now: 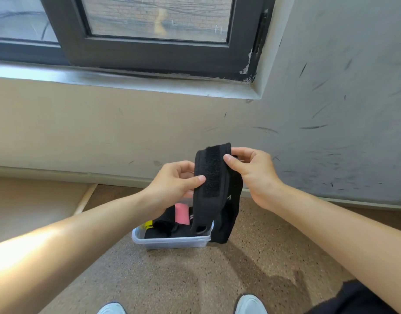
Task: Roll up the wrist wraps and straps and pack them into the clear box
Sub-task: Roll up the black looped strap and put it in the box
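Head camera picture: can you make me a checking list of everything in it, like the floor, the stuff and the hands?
Surface: speckled brown floor; the clear box stands on it.
Job's things: black wrap unrolled, held up over the box, its ends hanging down; the box holds black rolls, a pink roll and something yellow.
Clutter: nothing seen.
Hands: left hand and right hand each pinch the wrap near its top.
Cables: nothing seen.
Surroundings: scuffed wall, dark-framed window, pale shoes at the bottom edge.
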Motion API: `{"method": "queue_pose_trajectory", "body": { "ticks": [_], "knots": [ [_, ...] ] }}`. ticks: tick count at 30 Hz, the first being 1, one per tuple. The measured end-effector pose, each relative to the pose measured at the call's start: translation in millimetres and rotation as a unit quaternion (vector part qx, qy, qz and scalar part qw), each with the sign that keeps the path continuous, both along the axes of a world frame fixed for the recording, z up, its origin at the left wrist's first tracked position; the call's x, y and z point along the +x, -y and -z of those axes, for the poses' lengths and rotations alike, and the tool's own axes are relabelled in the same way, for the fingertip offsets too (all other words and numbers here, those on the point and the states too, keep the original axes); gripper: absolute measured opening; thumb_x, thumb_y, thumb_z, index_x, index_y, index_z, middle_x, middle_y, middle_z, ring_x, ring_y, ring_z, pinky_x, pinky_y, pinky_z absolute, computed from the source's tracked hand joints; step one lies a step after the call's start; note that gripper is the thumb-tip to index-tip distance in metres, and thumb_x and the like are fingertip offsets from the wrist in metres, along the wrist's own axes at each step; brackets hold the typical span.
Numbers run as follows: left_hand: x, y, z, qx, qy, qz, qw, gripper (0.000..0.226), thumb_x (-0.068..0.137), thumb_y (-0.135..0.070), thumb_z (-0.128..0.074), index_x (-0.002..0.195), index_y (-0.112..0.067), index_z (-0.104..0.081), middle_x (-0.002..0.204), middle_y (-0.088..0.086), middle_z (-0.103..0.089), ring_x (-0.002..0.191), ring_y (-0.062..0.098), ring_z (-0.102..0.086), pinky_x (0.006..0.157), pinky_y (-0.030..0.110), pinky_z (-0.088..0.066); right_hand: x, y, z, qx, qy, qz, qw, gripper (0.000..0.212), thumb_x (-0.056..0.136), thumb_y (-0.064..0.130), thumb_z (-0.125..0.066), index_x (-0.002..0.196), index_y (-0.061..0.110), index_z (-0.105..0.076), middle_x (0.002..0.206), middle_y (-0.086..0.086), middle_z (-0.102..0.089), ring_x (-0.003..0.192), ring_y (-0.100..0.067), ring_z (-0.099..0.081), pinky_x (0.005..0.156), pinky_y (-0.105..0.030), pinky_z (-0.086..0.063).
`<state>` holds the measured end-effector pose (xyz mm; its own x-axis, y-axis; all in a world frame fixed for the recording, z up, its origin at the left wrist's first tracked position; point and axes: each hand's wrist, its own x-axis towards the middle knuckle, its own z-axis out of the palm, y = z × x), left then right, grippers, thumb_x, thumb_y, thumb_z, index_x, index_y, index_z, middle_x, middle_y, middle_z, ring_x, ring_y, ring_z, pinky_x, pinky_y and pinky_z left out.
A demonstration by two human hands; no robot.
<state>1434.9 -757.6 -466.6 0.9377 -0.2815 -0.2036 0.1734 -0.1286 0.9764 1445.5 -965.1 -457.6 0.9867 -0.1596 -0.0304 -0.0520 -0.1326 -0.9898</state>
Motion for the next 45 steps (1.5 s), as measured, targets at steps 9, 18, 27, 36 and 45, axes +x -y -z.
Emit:
{"method": "queue_pose_trajectory", "body": {
  "ticks": [9,18,27,36,45],
  "knots": [
    [8.0,-12.3,-6.1,0.029,0.039,-0.082,0.995,0.01,0.097,-0.009,-0.067,0.104,-0.014,-0.071,0.095,0.01,-0.079,0.085,0.022,-0.076,0.079,0.035,-0.062,-6.8,13.3,-20.2,-0.064,0.026,-0.099,0.993,0.034,0.096,-0.003,-0.063,0.106,0.026,-0.076,0.1,-0.013,-0.075,0.096,-0.025,-0.071,0.083,-0.031,-0.061],
    [4.1,-6.3,-12.1,-0.033,0.021,-0.065,0.997,0.013,0.098,-0.006,-0.065,0.111,-0.007,-0.069,0.107,0.021,-0.076,0.093,0.028,-0.075,0.089,0.043,-0.062,-20.5,-6.6,-19.2,-0.063,0.077,-0.165,0.981,0.03,0.087,-0.002,-0.075,0.109,0.018,-0.075,0.106,-0.01,-0.074,0.098,-0.039,-0.068,0.088,-0.044,-0.061],
    [-2.7,-2.4,-15.7,-0.071,0.0,-0.045,0.996,0.015,0.099,-0.009,-0.064,0.114,-0.011,-0.068,0.105,0.015,-0.078,0.09,0.026,-0.077,0.071,0.03,-0.061,-22.8,-13.7,-16.9,-0.135,0.107,-0.153,0.973,0.031,0.085,0.001,-0.078,0.109,0.021,-0.075,0.104,0.008,-0.073,0.081,-0.008,-0.062,0.079,-0.024,-0.057],
    [-3.3,-2.6,-12.9,-0.108,-0.003,-0.051,0.993,0.02,0.099,-0.008,-0.063,0.119,-0.008,-0.066,0.106,0.014,-0.078,0.095,0.027,-0.076,0.084,0.038,-0.061,-25.5,-17.5,-14.8,-0.195,0.129,-0.133,0.963,0.032,0.084,0.006,-0.08,0.106,0.027,-0.071,0.108,0.007,-0.067,0.078,-0.008,-0.063,0.077,-0.024,-0.056],
    [-7.5,-0.3,-19.3,-0.078,0.032,-0.053,0.995,0.035,0.085,-0.001,-0.078,0.118,-0.008,-0.067,0.104,0.012,-0.079,0.098,0.028,-0.076,0.086,0.038,-0.062,-23.9,-18.0,-9.5,-0.219,0.125,-0.053,0.966,0.039,0.078,0.026,-0.088,0.106,0.026,-0.06,0.103,0.01,-0.064,0.092,-0.005,-0.062,0.074,-0.017,-0.051]
  ]
}}
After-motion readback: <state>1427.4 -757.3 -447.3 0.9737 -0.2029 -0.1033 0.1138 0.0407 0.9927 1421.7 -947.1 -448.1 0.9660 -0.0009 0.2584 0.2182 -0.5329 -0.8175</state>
